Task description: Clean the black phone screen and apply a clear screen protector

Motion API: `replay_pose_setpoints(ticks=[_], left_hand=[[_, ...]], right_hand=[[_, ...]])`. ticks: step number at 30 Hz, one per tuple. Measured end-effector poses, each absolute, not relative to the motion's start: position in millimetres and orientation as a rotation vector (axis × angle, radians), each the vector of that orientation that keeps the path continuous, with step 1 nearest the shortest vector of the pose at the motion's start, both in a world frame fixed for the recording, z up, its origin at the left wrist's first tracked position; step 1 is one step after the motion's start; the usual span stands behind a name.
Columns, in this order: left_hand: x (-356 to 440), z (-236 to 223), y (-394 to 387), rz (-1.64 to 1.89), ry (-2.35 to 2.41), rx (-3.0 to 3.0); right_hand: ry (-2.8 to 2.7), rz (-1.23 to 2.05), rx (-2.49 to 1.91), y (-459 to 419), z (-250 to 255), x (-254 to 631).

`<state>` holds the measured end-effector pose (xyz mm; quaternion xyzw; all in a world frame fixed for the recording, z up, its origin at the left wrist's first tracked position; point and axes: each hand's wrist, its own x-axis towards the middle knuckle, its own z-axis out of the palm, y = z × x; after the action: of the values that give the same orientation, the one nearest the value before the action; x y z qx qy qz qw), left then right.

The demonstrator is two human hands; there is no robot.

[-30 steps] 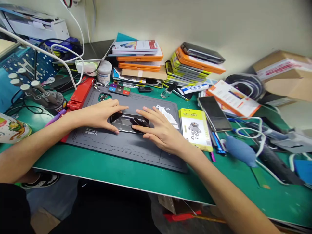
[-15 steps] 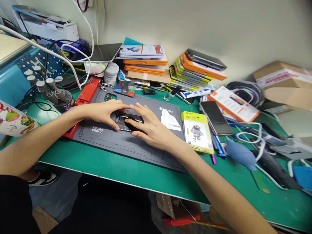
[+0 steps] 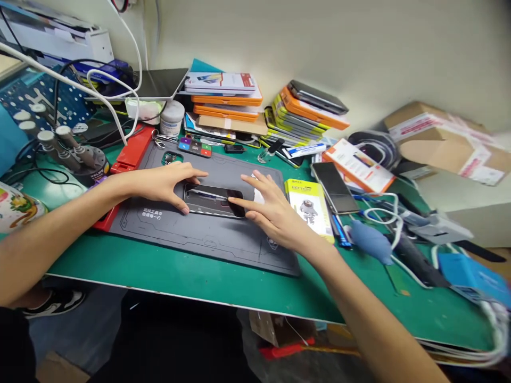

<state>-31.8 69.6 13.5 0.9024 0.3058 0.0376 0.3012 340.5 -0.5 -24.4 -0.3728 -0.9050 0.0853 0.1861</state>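
Observation:
A dark, glossy phone (image 3: 211, 205) lies flat and screen up on the grey work mat (image 3: 159, 231). My left hand (image 3: 165, 185) is at its left end, thumb against the near corner and a finger at the far corner, gripping it between them. At the right end, my right hand (image 3: 275, 213) has its fingers spread, with the index fingertip touching the glass. A white cloth or wipe (image 3: 258, 197) lies partly hidden behind that hand. A phone back part with a camera cutout (image 3: 172, 158) is beyond my left hand.
A red holder (image 3: 133, 151) edges the mat's left side, beside a screwdriver stand (image 3: 82, 162). A yellow box (image 3: 305, 205), another phone (image 3: 334, 186) and a blue air blower (image 3: 371, 242) are to the right. Stacked boxes (image 3: 227, 98) line the wall.
My right hand has slid rightward across the phone to its right end, uncovering most of the screen. My left hand keeps its place. The whole view has shifted a little to the right.

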Motion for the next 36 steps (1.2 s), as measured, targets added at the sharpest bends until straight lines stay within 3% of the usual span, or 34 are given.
replay_pose_setpoints(ticks=[28,36], left_hand=[[-28.6,0.9,76.8,0.173,0.806,2.446],[-33.5,12.3,70.3,0.132,0.829,2.439]], right_hand=[[-2.752,0.232,-0.800,21.2,-4.4,242.0],[-2.736,0.263,-0.938,36.8,-13.8,280.8]])
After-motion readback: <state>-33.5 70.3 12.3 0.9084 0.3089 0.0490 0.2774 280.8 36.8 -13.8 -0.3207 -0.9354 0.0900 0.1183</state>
